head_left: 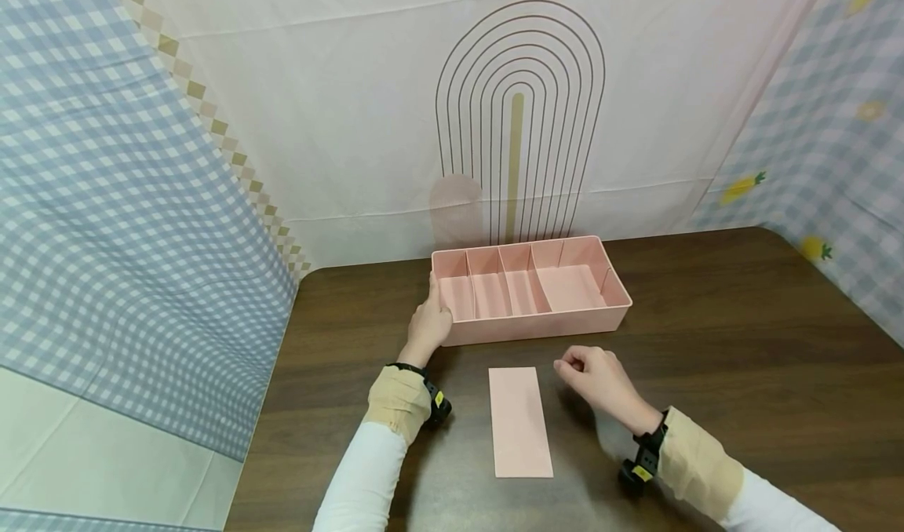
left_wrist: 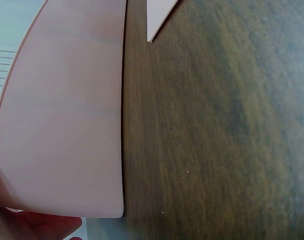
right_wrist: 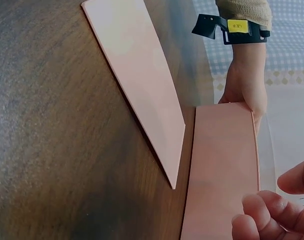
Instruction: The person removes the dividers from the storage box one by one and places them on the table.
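A pink divided organizer box [head_left: 537, 326] stands on the table against the wall cloth, with narrow compartments at left and a wider one at right. My left hand [head_left: 428, 328] holds its left end, thumb by the near corner and index finger along the end wall; some fingers are hidden behind that wall in the left wrist view. In front of the box lies a flat pink rectangular panel [head_left: 521, 422]. To the right of this panel, my right hand [head_left: 600, 379] hovers with loosely curled fingers [right_wrist: 257, 212] and thumb apart, holding nothing.
The dark wooden table [head_left: 741, 336] reaches out to both sides of the box. Behind it hangs a white cloth [head_left: 353, 124] with a printed arch. Blue checked cloth [head_left: 141, 163] borders the left side, and more hangs at right.
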Demonstrator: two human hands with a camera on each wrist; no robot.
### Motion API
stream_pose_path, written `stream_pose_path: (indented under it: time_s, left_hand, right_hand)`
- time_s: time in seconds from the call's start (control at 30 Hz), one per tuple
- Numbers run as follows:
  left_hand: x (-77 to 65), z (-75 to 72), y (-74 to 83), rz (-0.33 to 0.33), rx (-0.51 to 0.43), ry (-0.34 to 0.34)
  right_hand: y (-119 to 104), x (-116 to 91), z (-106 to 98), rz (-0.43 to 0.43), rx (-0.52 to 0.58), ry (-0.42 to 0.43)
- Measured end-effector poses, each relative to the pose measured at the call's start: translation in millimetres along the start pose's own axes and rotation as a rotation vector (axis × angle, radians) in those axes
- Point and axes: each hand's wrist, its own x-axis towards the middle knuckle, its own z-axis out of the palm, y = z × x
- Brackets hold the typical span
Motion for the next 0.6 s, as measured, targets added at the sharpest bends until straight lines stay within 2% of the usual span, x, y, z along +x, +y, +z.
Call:
stream_pose_path:
  time_s: [0.6]
  left_hand:
    - [0.3, 0.3, -0.8, 0.011, 0.025, 0.013]
  right_hand:
    - [0.0, 8.7, -4.5, -0.007, -0.006, 0.063]
